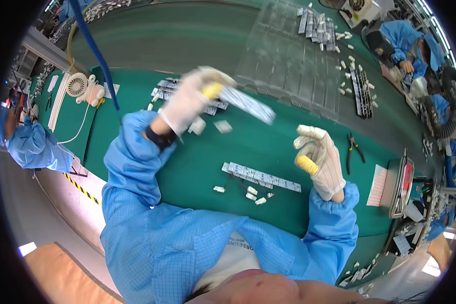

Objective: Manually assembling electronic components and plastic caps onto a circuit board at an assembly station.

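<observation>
My left hand (195, 99), in a white glove with a yellow fingertip cover, is closed on a pale narrow circuit board strip (249, 106), blurred by motion. Blurred white pieces (223, 126) show just below that hand. Behind it, more board strips (166, 85) lie in a pile on the green mat. To the right, my right hand (323, 162), gloved the same way, is raised with thumb and fingers apart and nothing visible between them. Between my arms, a couple of overlapping board strips (273, 179) lie flat, with dark wires and white connectors (251, 191) at their near side.
Pliers (355, 148) lie right of my right hand, near a paper sheet (378, 185) and a bin (401, 185). A clear plastic tray (283, 61) sits beyond, with strips (362, 93) beside it. A blue hose (93, 45) hangs near a small fan (77, 85). Co-workers (408, 40) sit around.
</observation>
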The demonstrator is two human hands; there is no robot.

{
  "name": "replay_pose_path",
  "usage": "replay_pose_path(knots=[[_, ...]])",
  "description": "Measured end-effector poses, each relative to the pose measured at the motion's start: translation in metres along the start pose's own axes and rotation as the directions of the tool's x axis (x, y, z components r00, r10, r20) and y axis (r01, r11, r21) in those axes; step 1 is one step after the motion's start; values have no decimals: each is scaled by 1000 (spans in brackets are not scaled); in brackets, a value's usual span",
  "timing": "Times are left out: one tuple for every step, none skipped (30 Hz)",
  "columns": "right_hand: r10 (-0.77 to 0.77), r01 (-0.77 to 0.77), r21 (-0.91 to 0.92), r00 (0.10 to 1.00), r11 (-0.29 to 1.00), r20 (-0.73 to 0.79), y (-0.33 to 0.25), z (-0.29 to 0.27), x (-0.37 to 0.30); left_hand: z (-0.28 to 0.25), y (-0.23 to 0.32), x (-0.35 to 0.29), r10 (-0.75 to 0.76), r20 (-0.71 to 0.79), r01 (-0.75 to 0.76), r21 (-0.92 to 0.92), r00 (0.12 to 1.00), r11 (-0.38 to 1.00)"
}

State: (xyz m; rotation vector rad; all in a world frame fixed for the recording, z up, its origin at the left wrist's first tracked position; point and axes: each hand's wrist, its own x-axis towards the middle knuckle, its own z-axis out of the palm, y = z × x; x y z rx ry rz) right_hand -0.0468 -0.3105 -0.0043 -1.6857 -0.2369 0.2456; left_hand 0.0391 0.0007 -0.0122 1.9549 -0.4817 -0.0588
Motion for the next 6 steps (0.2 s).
replay_pose_path(knots=[[-18,18,-7,1000,1000,-1,-1,0,0,-26,-11,10,-26,-135,38,86,991,996],[-6,6,23,1000,1000,-17,-2,1,-1,-48,-26,17,-122,-191,115,-51,974,992],[2,0,55,1000,999,-27,-3,1,0,-71,-46,21,-221,-167,227,19,961,974],[-20,20,-5,1000,1000,2,-1,-1,3,-88,-66,23,-322,-151,337,90,935,937],[0,0,-4,1000,1000,23,2,-2,7,-97,-79,24,-279,-72,276,505,958,818],[25,-25,-7,999,1000,34,4,-3,9,-97,-85,30,-268,24,134,820,963,556]])
